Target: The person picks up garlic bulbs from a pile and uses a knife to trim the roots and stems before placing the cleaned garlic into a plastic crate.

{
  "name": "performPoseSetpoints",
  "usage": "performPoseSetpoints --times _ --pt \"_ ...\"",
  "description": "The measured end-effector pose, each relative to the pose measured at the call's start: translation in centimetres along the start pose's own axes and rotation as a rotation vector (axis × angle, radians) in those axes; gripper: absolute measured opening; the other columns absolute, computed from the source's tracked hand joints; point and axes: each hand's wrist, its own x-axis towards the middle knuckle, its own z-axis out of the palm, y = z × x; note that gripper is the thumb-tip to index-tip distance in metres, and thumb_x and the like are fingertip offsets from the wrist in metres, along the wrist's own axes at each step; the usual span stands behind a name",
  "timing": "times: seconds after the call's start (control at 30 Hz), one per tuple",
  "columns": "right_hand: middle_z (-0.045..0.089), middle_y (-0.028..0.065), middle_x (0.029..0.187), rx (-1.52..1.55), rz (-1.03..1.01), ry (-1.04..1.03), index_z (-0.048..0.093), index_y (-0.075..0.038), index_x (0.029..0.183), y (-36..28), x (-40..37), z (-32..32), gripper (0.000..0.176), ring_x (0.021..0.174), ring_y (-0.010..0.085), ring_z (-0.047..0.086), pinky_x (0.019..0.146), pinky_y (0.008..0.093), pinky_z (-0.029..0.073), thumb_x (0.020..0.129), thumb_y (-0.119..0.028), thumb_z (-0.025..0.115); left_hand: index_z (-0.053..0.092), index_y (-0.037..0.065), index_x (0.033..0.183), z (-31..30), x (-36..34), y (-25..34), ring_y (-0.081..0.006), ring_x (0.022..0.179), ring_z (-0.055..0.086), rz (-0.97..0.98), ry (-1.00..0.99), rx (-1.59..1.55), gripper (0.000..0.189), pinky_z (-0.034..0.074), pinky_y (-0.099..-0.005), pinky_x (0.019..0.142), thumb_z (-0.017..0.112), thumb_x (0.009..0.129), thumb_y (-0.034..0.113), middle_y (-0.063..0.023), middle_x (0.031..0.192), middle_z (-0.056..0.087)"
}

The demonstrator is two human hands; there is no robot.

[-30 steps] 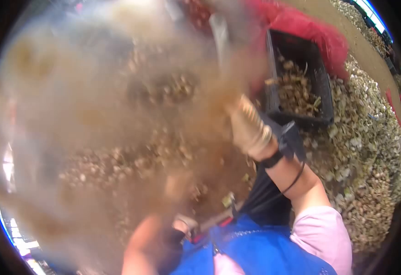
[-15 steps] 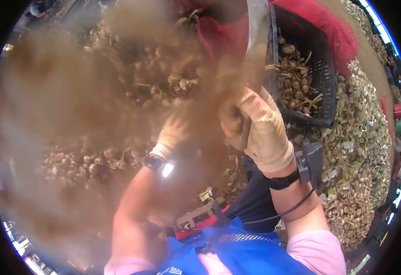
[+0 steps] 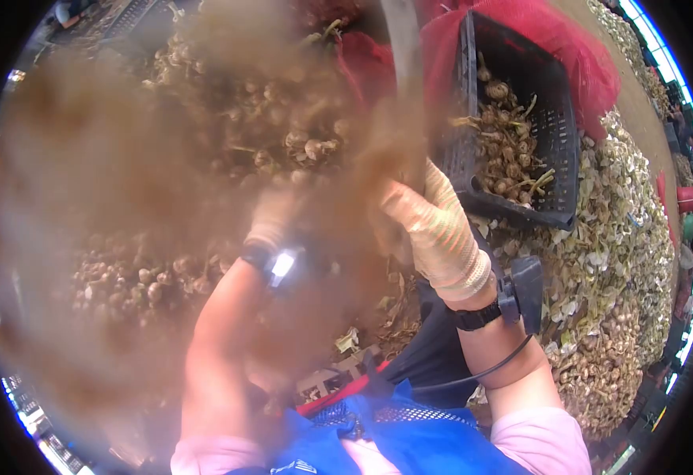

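A brown smear over the lens blurs the left and middle of the head view. My right hand [image 3: 441, 237], in a pale striped work glove, is closed around the lower end of a long curved metal tool [image 3: 403, 47]. The tool rises past the top edge, and its lower part is blurred. My left hand [image 3: 271, 215], also gloved, reaches low over the heap of garlic bulbs [image 3: 156, 277]; its fingers are lost in the blur. More garlic bulbs [image 3: 311, 146] with dry stems lie just beyond both hands.
A black plastic crate [image 3: 556, 142] holding some stemmed garlic stands right of my right hand. Red mesh netting [image 3: 533, 36] drapes behind it. Papery peelings [image 3: 600, 245] cover the ground at right, with another garlic pile [image 3: 600, 364] nearer me.
My right hand and the metal tool have shifted left and slightly down. My left hand has drawn a little to the left.
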Motion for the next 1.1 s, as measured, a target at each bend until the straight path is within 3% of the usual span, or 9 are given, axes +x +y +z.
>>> performPoseSetpoints --times 0.1,0.2,0.27,0.4,0.53,0.63,0.8,0.87,1.1 --pt "0.054 0.0 0.077 -0.384 -0.112 -0.047 0.056 -0.007 0.109 0.4 0.2 -0.8 0.021 0.059 0.0089 0.052 0.053 0.0239 0.043 0.09 -0.008 0.064 0.044 0.014 0.141 -0.6 -4.6 -0.7 -0.0244 0.093 0.065 -0.202 -0.012 -0.356 0.065 0.053 -0.0342 0.086 0.066 0.08 0.005 -0.0118 0.109 0.062" --pt "0.059 0.0075 0.08 -0.886 -0.297 -0.134 0.056 -0.007 0.107 1.7 0.4 -1.1 0.024 0.066 0.0204 0.059 0.061 0.0317 0.048 0.086 -0.014 0.067 0.034 0.005 0.147 0.7 -10.4 -0.4 -0.0166 0.094 0.061 0.055 0.26 -1.933 0.079 0.051 -0.0297 0.084 0.074 0.079 0.007 -0.0066 0.12 0.059" --pt "0.063 0.0157 0.084 -1.204 -0.201 -0.263 0.056 -0.007 0.106 1.5 0.0 -0.5 0.027 0.077 0.0324 0.063 0.068 0.0397 0.05 0.084 -0.018 0.067 0.033 0.003 0.147 -0.7 -14.8 -0.1 -0.0148 0.102 0.059 0.212 0.242 -2.29 0.083 0.05 -0.0287 0.087 0.079 0.079 0.012 -0.0083 0.131 0.054" --pt "0.065 0.0186 0.086 -1.285 -0.188 -0.49 0.055 -0.008 0.104 4.2 -1.4 0.7 0.025 0.084 0.0402 0.064 0.073 0.0464 0.051 0.083 -0.016 0.065 0.037 0.005 0.145 -3.7 -19.6 1.7 -0.02 0.122 0.053 0.186 0.567 -2.26 0.085 0.048 -0.0344 0.097 0.083 0.075 0.022 -0.0084 0.136 0.052" --pt "0.065 0.0158 0.084 -1.243 -0.297 -0.592 0.055 -0.009 0.103 5.8 -2.6 2.5 0.026 0.081 0.0377 0.065 0.07 0.0443 0.051 0.08 -0.016 0.067 0.04 0.005 0.141 -9.4 -23.4 3.0 -0.0209 0.123 0.052 -0.246 0.385 -2.055 0.09 0.044 -0.0363 0.105 0.087 0.067 0.023 -0.0066 0.134 0.052" --pt "0.064 0.0128 0.079 -1.215 -0.369 -0.623 0.057 -0.011 0.099 6.7 -3.4 4.0 0.024 0.076 0.0351 0.064 0.067 0.0429 0.051 0.078 -0.017 0.068 0.047 0.005 0.132 -8.0 -24.9 3.7 -0.0193 0.118 0.056 -0.285 0.474 -1.99 0.081 0.047 -0.0341 0.1 0.09 0.066 0.024 -0.0071 0.126 0.057" --pt "0.064 0.0097 0.078 -1.155 -0.462 -0.704 0.06 -0.014 0.1 6.7 -4.5 6.1 0.026 0.075 0.0318 0.065 0.065 0.0415 0.052 0.076 -0.017 0.07 0.057 0.002 0.114 -5.9 -26.7 4.6 -0.0155 0.094 0.061 -0.396 0.624 -2.055 0.024 0.051 -0.0308 0.083 0.054 0.093 0.014 -0.0086 0.104 0.063" --pt "0.065 0.0083 0.079 -1.217 -0.424 -0.753 0.06 -0.015 0.101 7.5 -4.7 6.3 0.028 0.076 0.0304 0.066 0.065 0.0409 0.052 0.075 -0.017 0.07 0.056 0.003 0.121 -6.3 -27.5 4.8 -0.0139 0.104 0.059 -0.509 0.532 -2.141 0.06 0.051 -0.0315 0.089 0.086 0.072 0.018 -0.0053 0.116 0.062" --pt "0.065 0.0064 0.083 -1.261 -0.389 -0.813 0.06 -0.016 0.104 10.3 -4.6 7.1 0.034 0.08 0.0288 0.066 0.067 0.0408 0.052 0.072 -0.018 0.072 0.044 0.005 0.132 -2.7 -28.7 4.2 -0.0157 0.102 0.06 -0.339 0.432 -2.433 0.074 0.055 -0.0305 0.072 0.086 0.071 0.015 -0.007 0.116 0.06"
